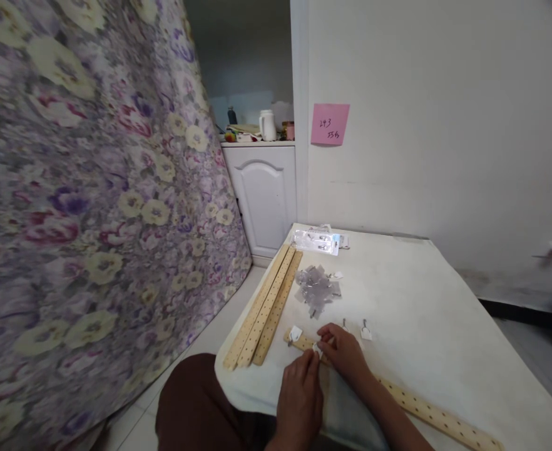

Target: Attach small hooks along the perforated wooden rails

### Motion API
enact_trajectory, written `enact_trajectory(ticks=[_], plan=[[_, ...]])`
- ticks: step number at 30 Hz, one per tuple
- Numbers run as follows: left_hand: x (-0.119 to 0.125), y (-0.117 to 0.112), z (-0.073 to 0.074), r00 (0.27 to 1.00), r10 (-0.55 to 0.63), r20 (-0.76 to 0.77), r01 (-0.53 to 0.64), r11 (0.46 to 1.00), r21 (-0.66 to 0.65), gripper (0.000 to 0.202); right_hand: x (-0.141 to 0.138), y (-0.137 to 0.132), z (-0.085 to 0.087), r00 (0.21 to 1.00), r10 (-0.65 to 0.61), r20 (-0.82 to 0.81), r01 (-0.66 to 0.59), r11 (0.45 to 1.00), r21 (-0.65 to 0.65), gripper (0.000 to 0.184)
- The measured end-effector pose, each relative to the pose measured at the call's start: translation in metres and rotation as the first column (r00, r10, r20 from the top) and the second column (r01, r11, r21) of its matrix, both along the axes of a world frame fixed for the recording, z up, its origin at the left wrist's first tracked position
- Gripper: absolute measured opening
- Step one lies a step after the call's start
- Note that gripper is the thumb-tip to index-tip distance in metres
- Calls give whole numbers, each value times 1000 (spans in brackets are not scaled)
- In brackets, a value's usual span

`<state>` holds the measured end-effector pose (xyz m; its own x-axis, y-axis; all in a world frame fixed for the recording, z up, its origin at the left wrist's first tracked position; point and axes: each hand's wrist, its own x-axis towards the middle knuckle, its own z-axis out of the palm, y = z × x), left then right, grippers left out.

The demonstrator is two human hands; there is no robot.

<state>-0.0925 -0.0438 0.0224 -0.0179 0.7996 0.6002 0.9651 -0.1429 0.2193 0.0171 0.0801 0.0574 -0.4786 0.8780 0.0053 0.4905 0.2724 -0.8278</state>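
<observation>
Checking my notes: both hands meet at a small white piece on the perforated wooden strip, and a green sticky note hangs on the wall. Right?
Not quite. The head view shows the sticky note is pink, not green. The left hand and right hand do meet at a small white piece on the perforated wooden strip.

A single view, worn on the person's head; it sits above the near edge of the worktop (445, 313) and faces forward and down, towards the far edge at the white wall (445, 125); left hand (299, 394) and right hand (344, 354) lie close below, low in frame.
</observation>
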Motion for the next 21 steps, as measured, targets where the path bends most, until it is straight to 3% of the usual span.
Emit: enact_trajectory(ticks=[11,21], plan=[[1,2,3,1000,5,-14,-6,999,-33,47,-4,7,3,999,-34,-13,32,991,-132,24],[1,1,4,1000,16,-19,-17,999,-41,49,-6,6,3,999,-44,-4,43,995,-94,26]])
